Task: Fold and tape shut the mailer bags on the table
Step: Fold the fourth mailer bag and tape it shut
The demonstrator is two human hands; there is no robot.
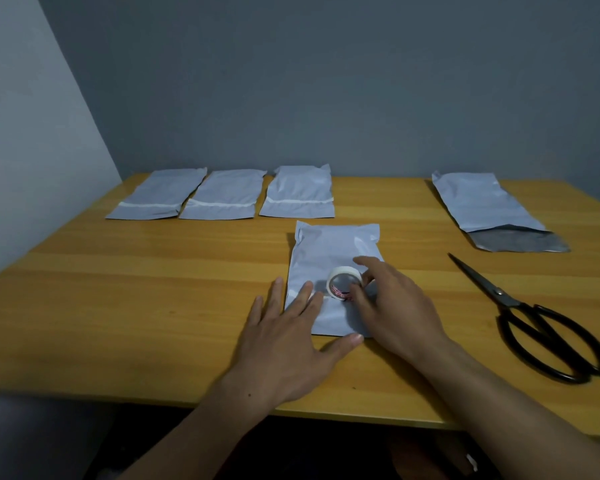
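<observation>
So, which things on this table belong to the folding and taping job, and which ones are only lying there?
Belong to the job now: centre mailer bag, pressed by the left hand; tape roll, held by the right hand; unsealed bag at the right, not yet folded.
Lying idle: scissors, untouched, probably for cutting tape; three taped bags at the back left, seemingly finished.

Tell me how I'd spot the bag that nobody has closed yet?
Start at the wooden table and go to its far right corner, just beyond the black scissors. The open mailer bag lies there alone. Unlike the three taped bags in the row on the left, it has no white tape stripe, and its dark grey flap sticks out unfolded.
</observation>
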